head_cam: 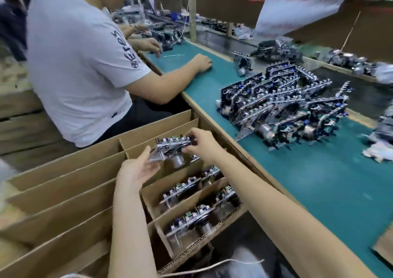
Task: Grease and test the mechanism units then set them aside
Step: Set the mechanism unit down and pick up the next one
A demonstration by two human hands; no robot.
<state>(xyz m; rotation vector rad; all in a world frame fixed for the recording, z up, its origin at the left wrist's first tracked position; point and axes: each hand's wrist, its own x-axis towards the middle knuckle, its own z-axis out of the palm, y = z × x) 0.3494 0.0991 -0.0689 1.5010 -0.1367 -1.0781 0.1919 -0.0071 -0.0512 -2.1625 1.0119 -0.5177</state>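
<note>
Unit [170, 148] in right hand [201, 143] (left [138, 169] open)

Banner [302, 7] lettering blurred; mechanism unit [170, 148] right end hidden behind right hand [202, 145]

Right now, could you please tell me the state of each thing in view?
Unit: held above the box, not slotted.
Right hand: grips the unit's right end.
Left hand: open, by the unit's left end.
Box: open-topped.
Boxed units: seated in slots.
Pile: heaped on the table.
</note>
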